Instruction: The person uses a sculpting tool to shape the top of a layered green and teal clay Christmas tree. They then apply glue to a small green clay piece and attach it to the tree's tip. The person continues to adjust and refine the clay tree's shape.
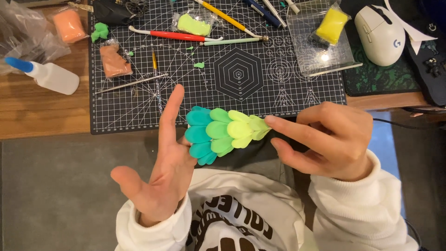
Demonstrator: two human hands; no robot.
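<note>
I am seeing the clay feather piece (223, 132) partly hiding behind my left hand (162, 169). The top edge is cutting off the sculpting tools (260, 11), and the right edge is clipping the black device (429, 60).

Home craft desk: cutting mat (260, 79), clay tools (174, 35), glue bottle (49, 75), mouse (380, 35).

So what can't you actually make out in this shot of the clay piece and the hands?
Head view only:
- Underside of the clay piece: faces away.
- Left hand grip: its fingers sit behind the piece.
- Right hand fingertip contact: the yellow end hides it.
- Glue bottle: a clear bag overlaps its tip.
</note>
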